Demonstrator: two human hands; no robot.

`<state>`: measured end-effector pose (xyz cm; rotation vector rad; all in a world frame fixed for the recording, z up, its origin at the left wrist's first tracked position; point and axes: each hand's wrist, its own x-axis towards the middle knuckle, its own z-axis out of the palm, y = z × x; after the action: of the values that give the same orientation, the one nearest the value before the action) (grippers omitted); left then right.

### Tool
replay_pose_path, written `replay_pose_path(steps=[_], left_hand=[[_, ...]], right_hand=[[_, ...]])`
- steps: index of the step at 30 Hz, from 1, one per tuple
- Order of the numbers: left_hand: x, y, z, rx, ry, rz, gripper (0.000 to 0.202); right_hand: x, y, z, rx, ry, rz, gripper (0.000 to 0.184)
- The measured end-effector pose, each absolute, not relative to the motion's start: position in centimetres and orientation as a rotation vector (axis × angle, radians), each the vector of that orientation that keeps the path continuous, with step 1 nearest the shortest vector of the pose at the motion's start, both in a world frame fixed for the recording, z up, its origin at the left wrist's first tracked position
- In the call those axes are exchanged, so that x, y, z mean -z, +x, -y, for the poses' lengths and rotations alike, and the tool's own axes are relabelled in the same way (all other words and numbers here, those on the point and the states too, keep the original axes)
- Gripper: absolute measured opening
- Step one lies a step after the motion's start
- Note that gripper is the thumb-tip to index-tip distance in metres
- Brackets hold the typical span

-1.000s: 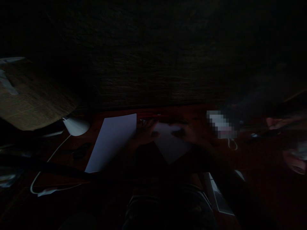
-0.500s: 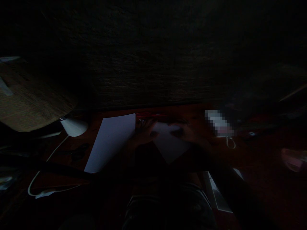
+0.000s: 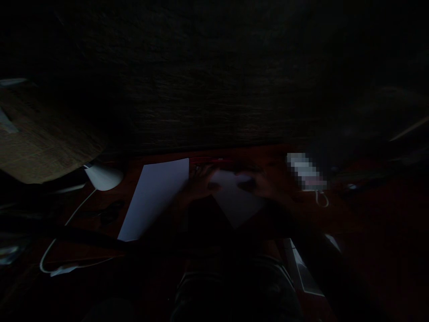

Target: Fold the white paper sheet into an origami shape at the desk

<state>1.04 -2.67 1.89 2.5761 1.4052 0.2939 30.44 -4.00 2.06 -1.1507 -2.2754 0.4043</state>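
Observation:
The scene is very dark. A white sheet of paper (image 3: 236, 203) lies on the reddish-brown table, turned so that one corner points toward my body. On its left edge is my left hand (image 3: 201, 182), fingers curled and thumb over the paper. My right hand (image 3: 259, 182) grips the far right part of the same sheet, also with bent fingers. Deep shadow hides the fingertips. Beside my left hand lies a larger white sheet (image 3: 157, 194). A thin red object (image 3: 217, 159) lies just beyond the hands; its kind is unclear.
Dark scissors (image 3: 107, 213) lie at the left, near a white cone-shaped object (image 3: 104, 177) and a pale cable (image 3: 78, 208). A cardboard box (image 3: 47, 138) stands far left. On the right is a blurred-out pale object (image 3: 305, 172) with a loop. A dark wall (image 3: 214, 89) rises behind.
Both hands stay almost in place on the small sheet. A pinkish object at the far right edge is no longer visible, and the picture there is darker.

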Motion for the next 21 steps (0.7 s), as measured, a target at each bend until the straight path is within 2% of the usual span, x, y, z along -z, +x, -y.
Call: replay_pose_path(steps=[21], left_hand=[[-2.03, 0.62, 2.67, -0.255, 2.566, -1.347, 0.087]], right_hand=[[-2.03, 30.69, 4.04, -0.398, -1.117, 2.286, 0.036]])
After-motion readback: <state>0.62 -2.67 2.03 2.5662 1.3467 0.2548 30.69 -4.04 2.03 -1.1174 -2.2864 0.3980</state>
